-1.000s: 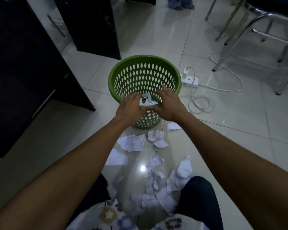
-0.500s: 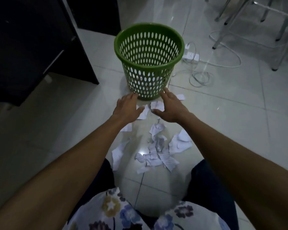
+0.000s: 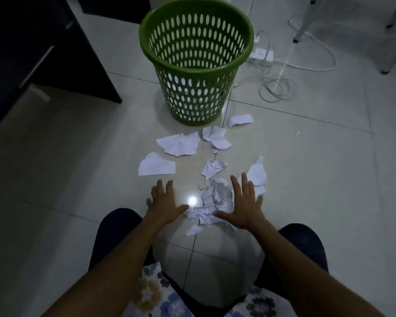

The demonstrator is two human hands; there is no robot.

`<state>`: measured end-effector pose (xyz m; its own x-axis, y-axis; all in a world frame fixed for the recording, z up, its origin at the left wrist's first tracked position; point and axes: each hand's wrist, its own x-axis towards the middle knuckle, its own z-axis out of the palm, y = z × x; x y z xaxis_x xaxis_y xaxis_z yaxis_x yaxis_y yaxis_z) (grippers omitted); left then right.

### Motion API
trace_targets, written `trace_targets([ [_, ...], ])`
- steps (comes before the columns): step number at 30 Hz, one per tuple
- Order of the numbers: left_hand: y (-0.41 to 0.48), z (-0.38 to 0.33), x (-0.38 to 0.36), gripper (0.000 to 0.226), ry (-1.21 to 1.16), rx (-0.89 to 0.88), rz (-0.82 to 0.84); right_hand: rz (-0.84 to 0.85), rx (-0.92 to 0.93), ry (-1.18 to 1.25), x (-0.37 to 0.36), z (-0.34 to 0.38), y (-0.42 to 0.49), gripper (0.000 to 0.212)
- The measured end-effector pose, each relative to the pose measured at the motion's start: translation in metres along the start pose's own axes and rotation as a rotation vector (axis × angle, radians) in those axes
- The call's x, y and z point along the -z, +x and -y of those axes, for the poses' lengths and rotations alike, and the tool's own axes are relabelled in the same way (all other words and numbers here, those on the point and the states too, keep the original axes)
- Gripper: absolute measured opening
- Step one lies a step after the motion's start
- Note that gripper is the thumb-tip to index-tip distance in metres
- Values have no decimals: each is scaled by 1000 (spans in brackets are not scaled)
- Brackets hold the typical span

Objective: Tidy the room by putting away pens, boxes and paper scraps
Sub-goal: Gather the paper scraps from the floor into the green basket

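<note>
A glossy pale tiled floor carries one small bright reflection of light. At the left stands a dark wooden cabinet. At the upper right a white plastic power strip lies on the floor, near a loosely coiled white cable and thin metal chair legs.

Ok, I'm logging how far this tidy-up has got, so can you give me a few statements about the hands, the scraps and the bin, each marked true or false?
1. The green basket stands upright on the floor. True.
2. The left hand and right hand are clenched into fists. False: both are open, with the fingers spread.
3. Crumpled paper scraps lie on the tiles between the hands. True.
4. The white power strip lies left of the basket. False: it lies to the right, behind the basket.
5. Every scrap is already in the basket. False: many lie on the floor.
</note>
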<state>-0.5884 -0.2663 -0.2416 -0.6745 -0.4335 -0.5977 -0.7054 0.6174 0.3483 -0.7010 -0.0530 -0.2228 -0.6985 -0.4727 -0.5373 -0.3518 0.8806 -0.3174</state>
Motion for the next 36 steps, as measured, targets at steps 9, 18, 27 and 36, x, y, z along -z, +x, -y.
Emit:
trace_targets([
  [9,-2,21,-46,132,-163,223,30,103,-78,-29,-40,-16,13,143],
  [18,4,-4,-77,153,-215,298,104,87,-82,-101,-51,-41,50,143],
  [27,13,-4,-83,128,-183,257,75,71,182,-123,-49,-23,94,141],
  [36,32,-19,-73,97,-87,194,-59,50,306,-31,-35,4,129,124],
])
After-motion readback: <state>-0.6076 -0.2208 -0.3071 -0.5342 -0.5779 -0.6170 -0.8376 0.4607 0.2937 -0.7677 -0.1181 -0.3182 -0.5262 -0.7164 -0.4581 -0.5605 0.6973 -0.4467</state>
